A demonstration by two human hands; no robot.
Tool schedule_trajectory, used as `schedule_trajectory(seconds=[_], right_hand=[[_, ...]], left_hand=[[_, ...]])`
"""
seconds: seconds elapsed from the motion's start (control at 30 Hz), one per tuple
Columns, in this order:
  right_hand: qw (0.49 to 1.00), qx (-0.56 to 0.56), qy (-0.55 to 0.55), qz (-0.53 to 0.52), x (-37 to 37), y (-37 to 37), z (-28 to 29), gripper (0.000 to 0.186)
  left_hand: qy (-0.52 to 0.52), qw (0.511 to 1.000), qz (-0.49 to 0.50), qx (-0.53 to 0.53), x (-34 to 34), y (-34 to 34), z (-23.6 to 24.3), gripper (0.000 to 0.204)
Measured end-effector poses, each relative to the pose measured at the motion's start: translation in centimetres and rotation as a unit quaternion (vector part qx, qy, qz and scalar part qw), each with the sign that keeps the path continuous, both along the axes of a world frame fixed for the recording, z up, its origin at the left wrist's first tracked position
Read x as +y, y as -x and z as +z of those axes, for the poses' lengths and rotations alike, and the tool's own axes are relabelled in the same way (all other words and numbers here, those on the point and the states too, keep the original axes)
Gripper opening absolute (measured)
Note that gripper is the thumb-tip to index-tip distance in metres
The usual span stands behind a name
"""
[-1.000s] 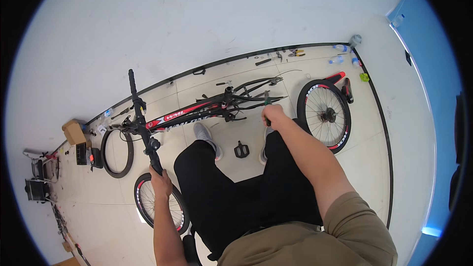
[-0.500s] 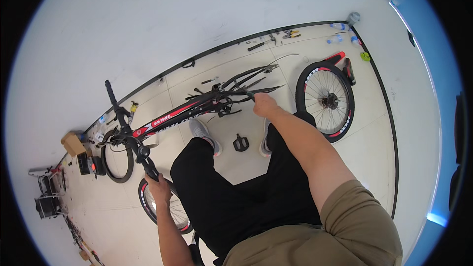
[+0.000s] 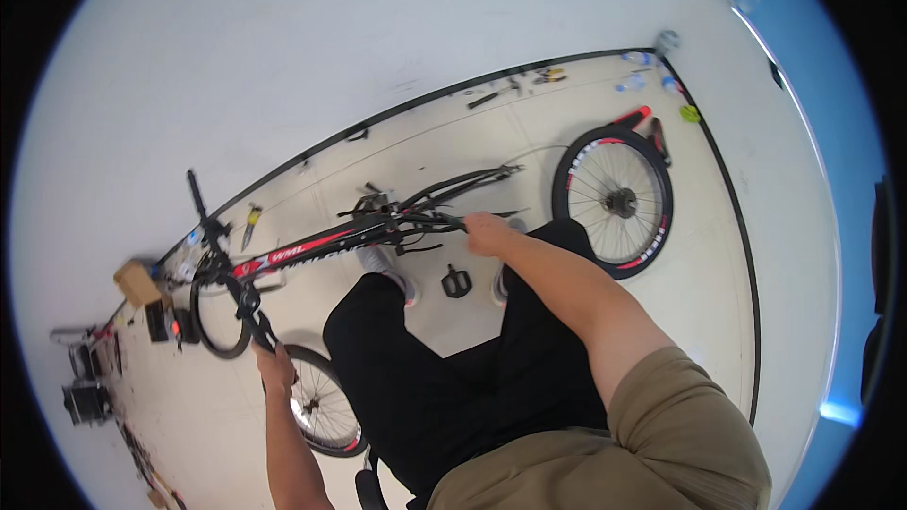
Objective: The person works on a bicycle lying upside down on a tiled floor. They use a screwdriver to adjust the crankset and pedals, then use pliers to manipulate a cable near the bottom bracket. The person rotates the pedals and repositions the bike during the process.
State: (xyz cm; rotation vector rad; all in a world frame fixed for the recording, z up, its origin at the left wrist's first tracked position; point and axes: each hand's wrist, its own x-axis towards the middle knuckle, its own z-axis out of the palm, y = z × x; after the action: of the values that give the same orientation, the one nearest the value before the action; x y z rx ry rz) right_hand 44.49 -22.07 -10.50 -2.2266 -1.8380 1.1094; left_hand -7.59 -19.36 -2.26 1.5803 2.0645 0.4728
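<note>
A black and red bicycle frame (image 3: 331, 239) without wheels slants across in front of me, its handlebar (image 3: 219, 250) still attached at the left. My left hand (image 3: 274, 366) is closed round the near grip of that handlebar. At the other end my right hand (image 3: 489, 233) is wrapped round a dark tube of the frame, near the rear stays (image 3: 463, 186); the fingers partly hide the tube. Between my feet lies a black pedal (image 3: 456, 280). Right of my right knee is a wheel with a cassette (image 3: 619, 200). Another wheel (image 3: 326, 401) lies beside my left leg.
A black tyre (image 3: 222, 351) rests beyond the handlebar. A cardboard box (image 3: 138, 283) stands by the wall at the left. Along the wall lie a hammer (image 3: 484, 99), pliers (image 3: 550, 78) and plastic bottles (image 3: 631, 82). Red and black parts (image 3: 630, 119) sit behind the right wheel.
The bicycle frame has shifted left and its rear has come nearer to me. Both hands moved left with it and kept their holds; my left hand is also lower.
</note>
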Motion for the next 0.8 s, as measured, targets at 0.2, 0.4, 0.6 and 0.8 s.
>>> schedule_trajectory(seconds=[0.2, 0.4, 0.6, 0.8], right_hand=[[0.998, 0.033, 0.054, -0.021, -0.6, 2.0, -1.2, 0.029], [0.980, 0.054, 0.042, -0.189, -2.1, 3.5, -2.1, 0.035], [0.975, 0.074, 0.012, -0.207, -2.9, 1.7, -2.0, 0.028], [0.966, 0.115, -0.014, -0.233, -4.0, 2.1, -0.8, 0.023]], left_hand=[[0.047, 0.997, 0.030, 0.057, 1.8, 3.6, -0.2, 0.060], [0.126, 0.989, 0.064, 0.045, 1.1, 1.5, 2.6, 0.063], [0.126, 0.989, 0.036, 0.070, 1.2, 1.5, 3.4, 0.065], [0.160, 0.977, 0.008, 0.138, 1.6, 3.3, 4.2, 0.075]])
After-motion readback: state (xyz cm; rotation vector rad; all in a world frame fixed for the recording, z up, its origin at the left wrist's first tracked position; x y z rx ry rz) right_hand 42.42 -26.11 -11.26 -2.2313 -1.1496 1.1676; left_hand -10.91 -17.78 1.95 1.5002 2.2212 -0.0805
